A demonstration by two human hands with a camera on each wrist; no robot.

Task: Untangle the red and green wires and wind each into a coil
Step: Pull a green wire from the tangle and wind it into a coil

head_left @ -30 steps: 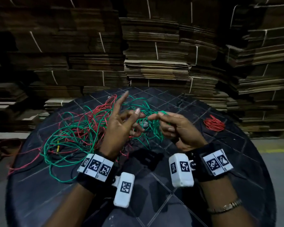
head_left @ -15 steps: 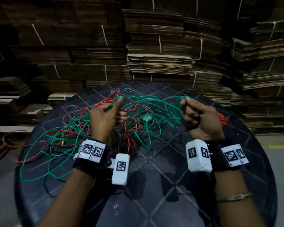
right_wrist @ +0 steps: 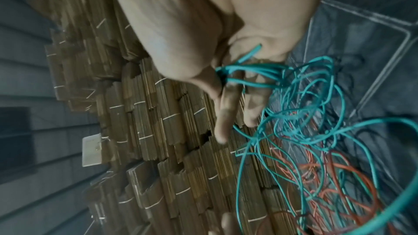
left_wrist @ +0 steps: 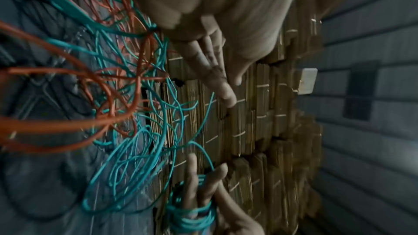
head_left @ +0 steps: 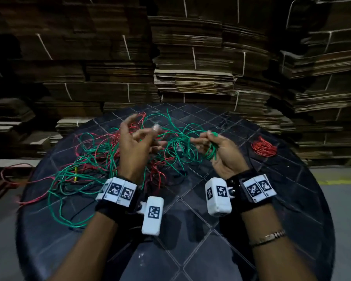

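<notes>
Green wire (head_left: 176, 138) runs from the loose tangle into the right hand (head_left: 221, 153), where several turns sit wound round the fingers (left_wrist: 192, 190) as a small bundle, the thumb pressing on top; a short free end pokes out across the palm in the right wrist view. The left hand (head_left: 136, 147) is raised just beside it, over the middle of the tangle, fingers spread and loosely bent; it is blurred, and I cannot tell whether a strand is caught between its fingertips. Red wire (head_left: 101, 147) lies mixed with green loops under and to the outer side of the left hand, spread over the dark round bench (head_left: 190, 230), with one red strand trailing off the bench edge on that side. A small red coil (head_left: 264, 147) rests on the bench, apart, beyond the outer side of the right hand. Stacks of flattened cardboard (head_left: 190, 78) rise past the bench, ahead of both hands.
</notes>
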